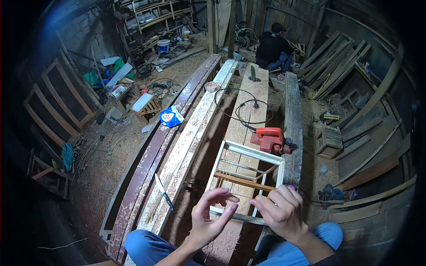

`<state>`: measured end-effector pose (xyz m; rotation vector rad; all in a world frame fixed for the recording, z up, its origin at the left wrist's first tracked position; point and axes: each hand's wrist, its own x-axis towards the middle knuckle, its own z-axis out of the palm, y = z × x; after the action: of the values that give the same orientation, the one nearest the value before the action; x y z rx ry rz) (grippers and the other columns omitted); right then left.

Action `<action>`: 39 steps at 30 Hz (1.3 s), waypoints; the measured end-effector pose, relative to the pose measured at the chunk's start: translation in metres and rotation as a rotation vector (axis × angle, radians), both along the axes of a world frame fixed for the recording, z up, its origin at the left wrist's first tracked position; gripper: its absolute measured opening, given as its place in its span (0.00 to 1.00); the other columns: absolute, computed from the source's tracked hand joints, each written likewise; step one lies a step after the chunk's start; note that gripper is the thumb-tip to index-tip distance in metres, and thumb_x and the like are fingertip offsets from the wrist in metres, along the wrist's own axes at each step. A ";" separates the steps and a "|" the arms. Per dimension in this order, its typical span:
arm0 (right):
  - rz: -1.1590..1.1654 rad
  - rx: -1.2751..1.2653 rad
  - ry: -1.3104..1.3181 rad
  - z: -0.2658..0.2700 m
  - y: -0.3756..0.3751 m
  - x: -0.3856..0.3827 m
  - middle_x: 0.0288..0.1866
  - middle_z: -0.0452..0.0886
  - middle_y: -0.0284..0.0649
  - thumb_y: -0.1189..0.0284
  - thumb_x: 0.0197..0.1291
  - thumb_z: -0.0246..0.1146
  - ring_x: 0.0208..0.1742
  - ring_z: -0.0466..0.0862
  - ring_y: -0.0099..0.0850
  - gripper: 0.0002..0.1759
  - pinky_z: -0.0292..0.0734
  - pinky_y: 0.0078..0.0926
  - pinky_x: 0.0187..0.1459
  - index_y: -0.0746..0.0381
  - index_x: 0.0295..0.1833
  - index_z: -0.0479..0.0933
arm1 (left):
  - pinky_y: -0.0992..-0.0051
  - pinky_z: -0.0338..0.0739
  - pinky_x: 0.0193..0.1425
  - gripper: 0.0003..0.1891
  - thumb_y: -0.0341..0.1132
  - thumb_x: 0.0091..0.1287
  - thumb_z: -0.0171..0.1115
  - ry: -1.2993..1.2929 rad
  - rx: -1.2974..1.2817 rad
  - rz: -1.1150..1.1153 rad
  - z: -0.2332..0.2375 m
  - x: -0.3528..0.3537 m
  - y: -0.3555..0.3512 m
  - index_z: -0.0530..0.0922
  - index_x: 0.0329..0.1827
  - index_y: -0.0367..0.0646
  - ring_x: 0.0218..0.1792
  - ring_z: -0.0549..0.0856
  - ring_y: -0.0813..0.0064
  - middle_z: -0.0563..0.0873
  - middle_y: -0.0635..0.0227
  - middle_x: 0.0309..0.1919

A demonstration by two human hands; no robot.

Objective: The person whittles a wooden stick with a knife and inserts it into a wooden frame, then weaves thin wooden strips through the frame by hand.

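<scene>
White frame (248,150), rectangular, with a brown slat (242,181) across it

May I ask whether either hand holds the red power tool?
No, the red power tool lies on the plank beyond the frame, apart from the left hand and right hand.

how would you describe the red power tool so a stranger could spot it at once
Find the long pale plank running up the middle of the workshop. A white wooden frame lies on it, and the red power tool sits at the frame's far right corner. It is the only bright red thing there, trailing a looped black cord.
</scene>
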<state>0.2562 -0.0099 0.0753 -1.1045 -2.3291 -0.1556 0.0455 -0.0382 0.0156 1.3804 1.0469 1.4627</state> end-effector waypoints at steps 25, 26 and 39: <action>0.163 -0.235 0.248 -0.017 -0.021 -0.020 0.29 0.77 0.34 0.77 0.56 0.76 0.32 0.81 0.33 0.14 0.77 0.34 0.31 0.59 0.50 0.87 | 0.73 0.86 0.56 0.08 0.24 0.75 0.70 -0.261 -0.124 -0.031 -0.004 -0.007 -0.004 0.87 0.53 0.33 0.48 0.93 0.70 0.91 0.57 0.47; 0.178 -0.280 0.289 -0.017 -0.021 -0.021 0.29 0.78 0.34 0.76 0.57 0.76 0.31 0.82 0.33 0.13 0.77 0.34 0.31 0.60 0.50 0.87 | 0.74 0.86 0.55 0.08 0.22 0.75 0.70 -0.161 -0.094 -0.022 -0.005 -0.009 -0.004 0.87 0.54 0.33 0.47 0.93 0.71 0.91 0.57 0.48; -0.144 -0.626 0.346 -0.050 -0.016 -0.022 0.29 0.82 0.41 0.72 0.68 0.72 0.32 0.83 0.35 0.20 0.80 0.36 0.37 0.68 0.63 0.83 | 0.50 0.60 0.85 0.22 0.39 0.80 0.62 0.866 0.026 0.202 -0.008 -0.026 0.029 0.80 0.74 0.44 0.78 0.73 0.49 0.73 0.46 0.79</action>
<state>0.2340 -0.0260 0.0250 -1.4503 -2.0210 0.7032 0.0191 -0.0092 0.0071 2.0397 1.7349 0.9908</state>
